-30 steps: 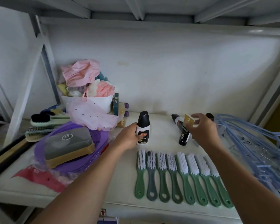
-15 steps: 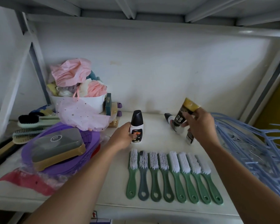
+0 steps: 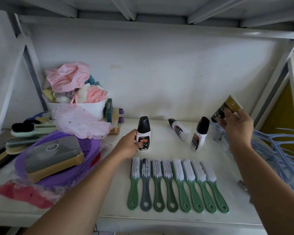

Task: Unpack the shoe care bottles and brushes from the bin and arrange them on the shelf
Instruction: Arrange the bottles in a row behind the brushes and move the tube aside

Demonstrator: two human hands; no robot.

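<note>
Head cam: my left hand point(image 3: 128, 146) is wrapped around an upright black-capped bottle point(image 3: 143, 134) standing on the shelf point(image 3: 109, 192). My right hand point(image 3: 236, 126) pinches a gold-ended tube point(image 3: 226, 108) up in the air. Two more bottles point(image 3: 199, 134) sit between them, one lying down, and eight brushes point(image 3: 176, 184) are lined up in front.
</note>
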